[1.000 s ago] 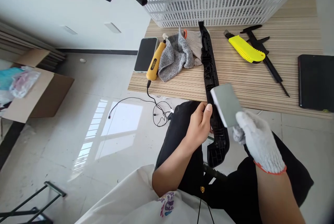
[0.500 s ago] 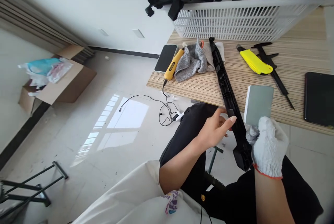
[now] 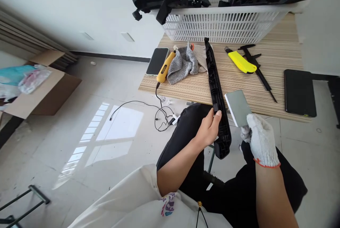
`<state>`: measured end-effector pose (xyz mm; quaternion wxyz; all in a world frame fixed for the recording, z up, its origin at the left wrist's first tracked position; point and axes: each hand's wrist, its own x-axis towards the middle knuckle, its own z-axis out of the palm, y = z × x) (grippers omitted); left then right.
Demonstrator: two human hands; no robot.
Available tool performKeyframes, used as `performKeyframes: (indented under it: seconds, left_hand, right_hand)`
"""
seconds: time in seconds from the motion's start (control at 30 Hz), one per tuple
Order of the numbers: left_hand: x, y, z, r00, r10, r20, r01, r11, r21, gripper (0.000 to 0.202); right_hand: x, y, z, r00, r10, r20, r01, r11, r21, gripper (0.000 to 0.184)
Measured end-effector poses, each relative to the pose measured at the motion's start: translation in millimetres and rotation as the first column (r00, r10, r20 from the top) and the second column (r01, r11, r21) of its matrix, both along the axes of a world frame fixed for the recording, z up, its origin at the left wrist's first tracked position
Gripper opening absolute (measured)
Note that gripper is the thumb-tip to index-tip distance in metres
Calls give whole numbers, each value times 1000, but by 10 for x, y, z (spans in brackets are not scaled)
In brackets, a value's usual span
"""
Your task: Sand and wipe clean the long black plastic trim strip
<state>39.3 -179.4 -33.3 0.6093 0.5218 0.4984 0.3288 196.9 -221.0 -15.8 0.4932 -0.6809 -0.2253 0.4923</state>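
Note:
A long black plastic part [image 3: 215, 86] lies from the wooden table [image 3: 276, 58] down over my lap. My bare left hand [image 3: 208, 130] grips its near end, fingers wrapped round the left side. My right hand [image 3: 261, 139], in a white knit glove, holds a flat grey block [image 3: 237, 107] just to the right of the part, tilted with its face up. Part and block sit close together, and I cannot tell if they touch.
On the table lie a phone [image 3: 157, 60], a yellow corded tool [image 3: 164, 68], a grey cloth [image 3: 183, 64], a yellow utility knife [image 3: 241, 61], thin black strips [image 3: 259, 74] and a dark tablet [image 3: 299, 92]. A white basket [image 3: 225, 26] of black parts stands behind. A cardboard box [image 3: 39, 90] sits on the floor left.
My left hand has closed on the black part's near end after hovering open beside it. The grey block has tilted and moved left, nearer the part. The view shifted.

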Motion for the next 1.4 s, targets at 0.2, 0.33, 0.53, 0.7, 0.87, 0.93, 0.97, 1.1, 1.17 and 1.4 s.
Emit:
performKeyframes:
  seconds: [0.2, 0.33, 0.53, 0.7, 0.87, 0.93, 0.97, 1.1, 1.17, 1.4]
  left_hand:
    - [13, 6, -4, 1000, 26, 15, -26, 1000, -1, 45]
    - [22, 20, -7, 999, 39, -32, -37, 997, 71, 41]
    - [15, 41, -7, 997, 46, -57, -42, 996, 79, 41]
    - [24, 59, -19, 998, 51, -45, -48, 997, 54, 43]
    - [25, 88, -6, 998, 63, 15, -64, 995, 80, 44]
    - [20, 92, 9, 998, 53, 36, -55, 995, 79, 45]
    - [17, 91, 17, 998, 47, 40, -50, 996, 76, 46]
    - [4, 73, 39, 997, 57, 48, -61, 994, 89, 51]
    - [4, 62, 41, 996, 65, 60, -70, 993, 98, 55]
    - [61, 44, -26, 993, 103, 64, -108, 991, 80, 61]
  right_hand:
    - [-81, 33, -35, 993, 97, -61, -100, 993, -63, 39]
    - [-155, 67, -32, 999, 33, 12, -32, 997, -66, 42]
    - [-159, 72, 35, 995, 75, -62, -79, 994, -80, 41]
    - [-165, 45, 87, 986, 80, 146, -65, 992, -108, 42]
    - [-98, 56, 96, 969, 241, -51, -245, 964, -104, 47]
    - [-85, 65, 86, 962, 253, -97, -262, 961, -92, 46]
    - [-85, 69, 78, 955, 273, -115, -283, 956, -82, 45]
    - [-106, 81, 41, 966, 253, -45, -256, 964, -73, 43]
    - [-116, 83, 26, 987, 161, -21, -162, 984, -70, 44]
    - [-157, 58, 1, 979, 199, 38, -198, 979, -39, 46]
